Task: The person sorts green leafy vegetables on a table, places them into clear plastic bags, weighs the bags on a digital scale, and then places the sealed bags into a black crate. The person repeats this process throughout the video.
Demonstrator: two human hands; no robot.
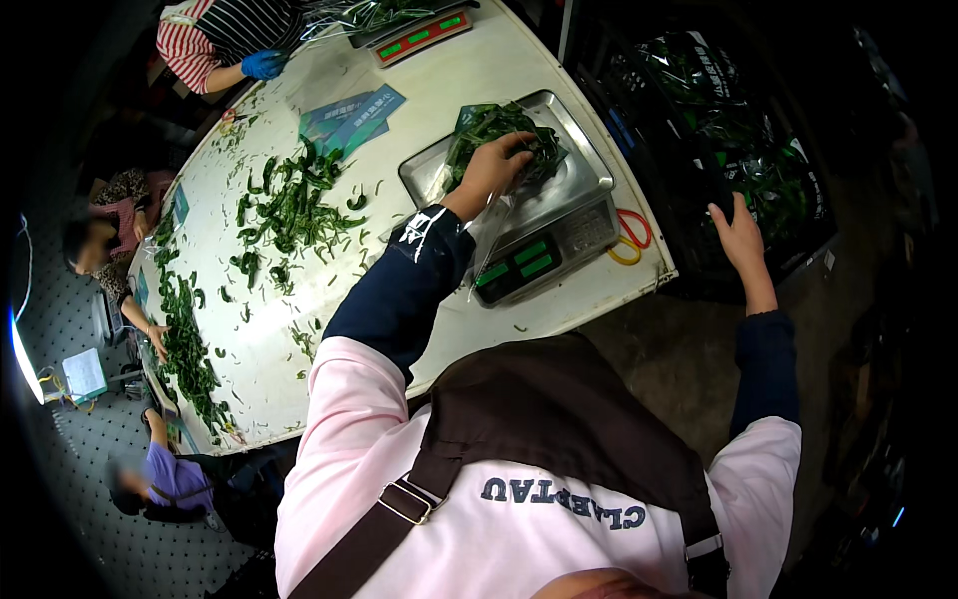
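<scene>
A clear plastic bag of green peppers (490,135) lies on the metal tray (587,150) of a digital weighing scale (524,266). My left hand (498,168) rests on the bag with curved fingers; whether it grips the plastic cannot be told. Off the table's right side, my right hand (737,232) touches the edge of a dark crate (707,176) with thumb and finger apart. Filled, printed bags of green peppers (771,165) lie in the crate. Red and yellow scissors handles (631,238) show beside the scale.
Loose green peppers (299,202) and printed bags (359,120) lie on the white table (419,322). Another pepper pile (187,352) runs along the far left edge. A second scale (419,37) stands at the top. Co-workers are at the table's left and upper-left sides, one wearing a blue glove (264,65).
</scene>
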